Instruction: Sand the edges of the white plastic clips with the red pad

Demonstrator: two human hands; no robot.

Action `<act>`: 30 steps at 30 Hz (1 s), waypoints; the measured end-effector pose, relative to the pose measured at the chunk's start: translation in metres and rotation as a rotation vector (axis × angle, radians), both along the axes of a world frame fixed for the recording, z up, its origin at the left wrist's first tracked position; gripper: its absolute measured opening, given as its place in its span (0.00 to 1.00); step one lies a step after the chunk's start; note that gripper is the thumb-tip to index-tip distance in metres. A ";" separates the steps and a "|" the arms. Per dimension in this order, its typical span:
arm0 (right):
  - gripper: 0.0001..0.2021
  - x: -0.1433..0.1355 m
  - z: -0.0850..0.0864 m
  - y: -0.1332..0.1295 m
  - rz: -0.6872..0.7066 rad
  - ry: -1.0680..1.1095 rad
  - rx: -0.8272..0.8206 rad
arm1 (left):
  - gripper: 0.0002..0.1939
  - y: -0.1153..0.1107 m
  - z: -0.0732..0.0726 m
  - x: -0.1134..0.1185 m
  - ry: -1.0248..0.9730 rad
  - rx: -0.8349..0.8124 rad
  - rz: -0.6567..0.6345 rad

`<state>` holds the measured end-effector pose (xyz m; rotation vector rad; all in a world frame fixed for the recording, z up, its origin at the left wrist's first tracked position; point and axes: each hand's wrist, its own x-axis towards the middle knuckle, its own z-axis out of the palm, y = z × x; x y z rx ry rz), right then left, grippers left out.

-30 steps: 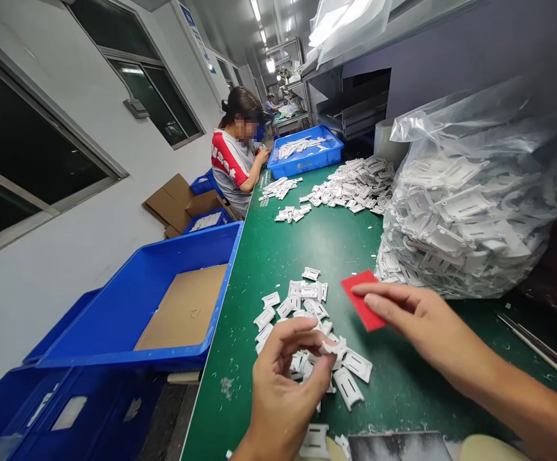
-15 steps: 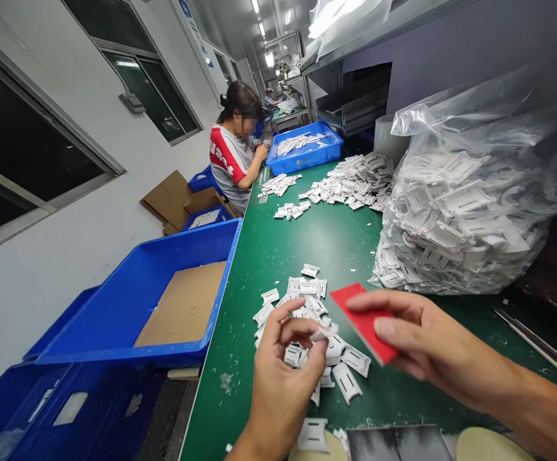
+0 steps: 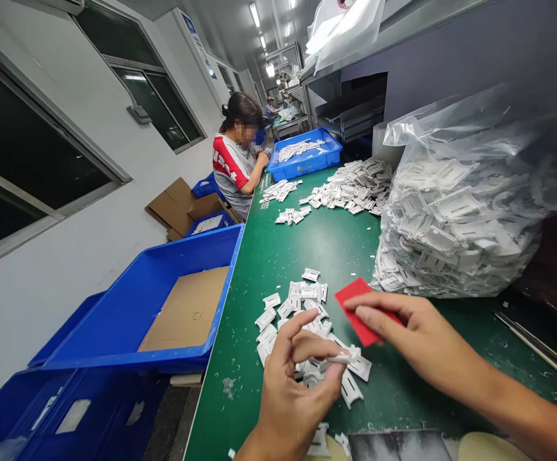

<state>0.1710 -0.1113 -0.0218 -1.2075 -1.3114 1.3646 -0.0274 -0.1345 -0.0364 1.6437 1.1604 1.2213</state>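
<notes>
My left hand (image 3: 300, 378) pinches a small white plastic part (image 3: 346, 356) between thumb and fingers, above a loose pile of white slotted parts (image 3: 311, 292) on the green table (image 3: 326, 246). Just to the right, my right hand (image 3: 403, 323) grips a flat red block (image 3: 361, 312) by its right side, thumb on top. The block is apart from the held part. Some pile pieces are hidden behind my left hand.
A clear bag of white parts (image 3: 456, 224) stands at the right. Farther back lie a large heap (image 3: 355, 186) and a blue tray (image 3: 305, 168), beside a seated person (image 3: 235, 160). A big blue bin (image 3: 129, 307) borders the table's left edge.
My left hand has moved slightly right with the white part, which is now tilted differently. The red block has shifted a little up, and my right thumb lies farther back on it.
</notes>
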 end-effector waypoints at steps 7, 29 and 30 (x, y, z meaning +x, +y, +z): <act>0.14 -0.001 -0.003 0.006 -0.017 -0.037 0.002 | 0.22 0.003 -0.003 -0.006 0.010 0.027 0.125; 0.12 -0.001 0.001 -0.001 -0.068 0.427 -0.141 | 0.12 0.017 -0.005 -0.013 -0.271 -0.368 0.038; 0.12 -0.001 0.001 -0.003 -0.004 0.459 -0.131 | 0.10 0.017 -0.005 -0.013 -0.265 -0.367 0.039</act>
